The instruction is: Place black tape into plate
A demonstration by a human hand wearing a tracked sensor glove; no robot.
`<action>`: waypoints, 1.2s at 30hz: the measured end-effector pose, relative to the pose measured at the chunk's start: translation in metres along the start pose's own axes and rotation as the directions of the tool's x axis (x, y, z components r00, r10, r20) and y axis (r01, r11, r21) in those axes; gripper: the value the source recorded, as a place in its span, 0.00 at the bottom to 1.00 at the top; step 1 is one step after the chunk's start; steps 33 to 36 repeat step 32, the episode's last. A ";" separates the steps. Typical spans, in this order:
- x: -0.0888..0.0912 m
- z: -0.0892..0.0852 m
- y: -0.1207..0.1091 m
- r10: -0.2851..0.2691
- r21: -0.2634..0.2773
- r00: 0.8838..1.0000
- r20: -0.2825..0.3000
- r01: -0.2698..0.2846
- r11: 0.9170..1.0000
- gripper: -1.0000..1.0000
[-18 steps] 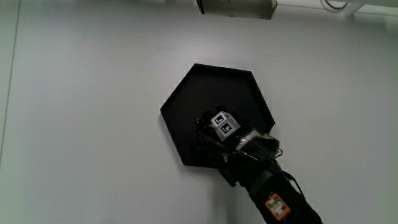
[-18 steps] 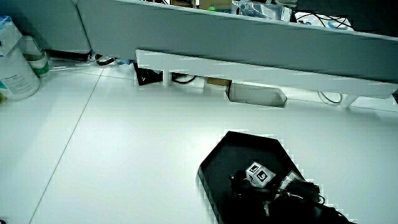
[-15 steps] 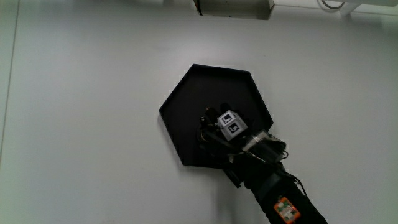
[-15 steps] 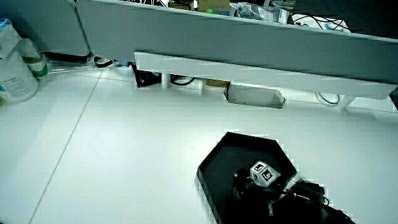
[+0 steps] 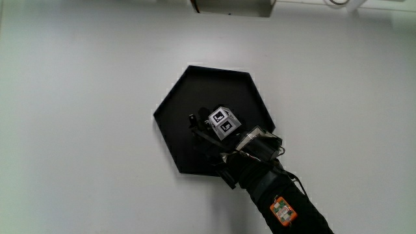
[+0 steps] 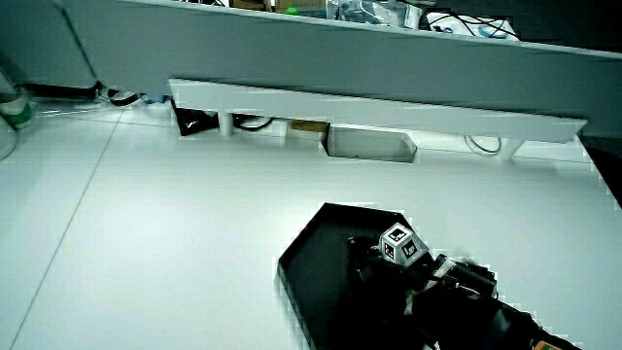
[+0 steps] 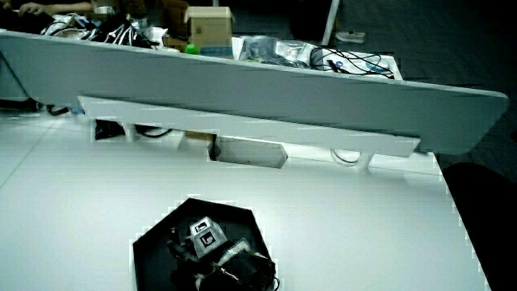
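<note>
My hand point(image 7: 206, 242) sits inside the black hexagonal plate point(image 7: 153, 246), patterned cube point(image 7: 206, 234) on its back facing up. The plate lies on the white table point(image 7: 339, 218), near the edge closest to me. Low partition point(image 7: 266, 85) runs along the table's farthest edge.

Take the plate point(image 5: 174, 110) as your landmark: it lies on the surface point(image 5: 84, 117), nearer to you than the low partition point(image 6: 321, 58). Your hand point(image 5: 218, 133) sits over the plate's near part, and your forearm point(image 5: 279, 205) runs from it back toward you across the plate's near rim. In both side views the hand is inside the plate's outline.
</note>
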State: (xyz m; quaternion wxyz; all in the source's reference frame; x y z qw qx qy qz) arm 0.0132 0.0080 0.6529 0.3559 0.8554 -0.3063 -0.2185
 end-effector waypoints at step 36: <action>0.066 -0.013 -0.085 -0.064 0.253 0.942 -0.329 0.153 0.955 0.00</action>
